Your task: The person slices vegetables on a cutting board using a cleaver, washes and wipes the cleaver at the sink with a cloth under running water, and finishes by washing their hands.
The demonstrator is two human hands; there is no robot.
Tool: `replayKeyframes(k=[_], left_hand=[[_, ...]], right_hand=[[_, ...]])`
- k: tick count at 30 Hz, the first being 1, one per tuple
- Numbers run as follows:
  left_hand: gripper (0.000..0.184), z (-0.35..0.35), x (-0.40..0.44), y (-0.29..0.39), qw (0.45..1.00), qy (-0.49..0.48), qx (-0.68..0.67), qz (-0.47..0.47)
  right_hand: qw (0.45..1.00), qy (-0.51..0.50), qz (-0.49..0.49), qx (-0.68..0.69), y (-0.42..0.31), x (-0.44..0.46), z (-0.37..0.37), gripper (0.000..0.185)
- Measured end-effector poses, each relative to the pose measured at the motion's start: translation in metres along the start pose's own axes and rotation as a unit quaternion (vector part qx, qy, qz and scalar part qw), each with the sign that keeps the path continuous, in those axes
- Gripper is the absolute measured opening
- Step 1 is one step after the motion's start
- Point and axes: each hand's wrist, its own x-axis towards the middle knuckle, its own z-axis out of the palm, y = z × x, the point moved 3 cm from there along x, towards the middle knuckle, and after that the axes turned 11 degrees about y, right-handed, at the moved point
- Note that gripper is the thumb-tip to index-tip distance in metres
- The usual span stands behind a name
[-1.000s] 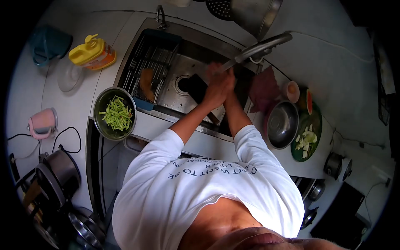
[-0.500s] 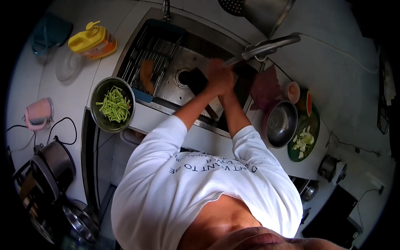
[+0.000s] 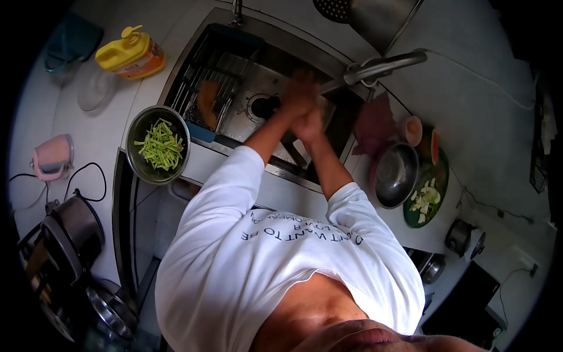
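Both my hands meet over the steel sink (image 3: 239,126), close to the faucet (image 3: 384,66). My left hand (image 3: 300,94) is uppermost, its fingers smeared by motion. Just below it, touching or overlapping it, is my right hand (image 3: 307,124), whose fingers are mostly hidden. Under the hands, a brown handle (image 3: 298,155) slants toward the sink's front edge. It looks joined to a dark flat piece, possibly a blade, which the hands largely cover. I cannot tell whether either hand grips it. The drain (image 3: 262,108) lies left of the hands.
A drying rack (image 3: 202,76) holding a brown object (image 3: 207,104) spans the sink's left side. Left stand a bowl of cut green beans (image 3: 158,145) and a yellow bottle (image 3: 132,54). Right are a metal bowl (image 3: 396,175), a pink cloth (image 3: 374,124) and a green board (image 3: 443,170).
My hands have shifted slightly left and spread a little apart. The dark flat piece beneath them shows less, and more of the drain is visible. A bright patch appears by the handle.
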Motion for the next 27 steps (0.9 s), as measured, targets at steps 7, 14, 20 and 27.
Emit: replayKeyframes(k=[7, 14, 20, 27], left_hand=[[0.042, 0.002, -0.048, 0.038, 0.967, 0.173, -0.185, -0.016], [0.043, 0.028, 0.001, -0.02, 0.998, -0.061, 0.026, -0.004], [0.055, -0.015, -0.044, 0.053, 0.985, 0.168, 0.003, -0.029], [0.054, 0.05, -0.006, -0.024, 0.995, -0.076, 0.071, -0.01]], right_hand=[[0.954, 0.049, -0.208, -0.212, -0.054, 0.036, -0.055, 0.06], [0.99, -0.022, 0.065, 0.126, -0.011, 0.012, -0.019, 0.049], [0.983, 0.015, -0.169, -0.071, -0.039, 0.013, -0.025, 0.049], [0.992, 0.025, 0.057, 0.112, -0.01, 0.004, -0.008, 0.049]])
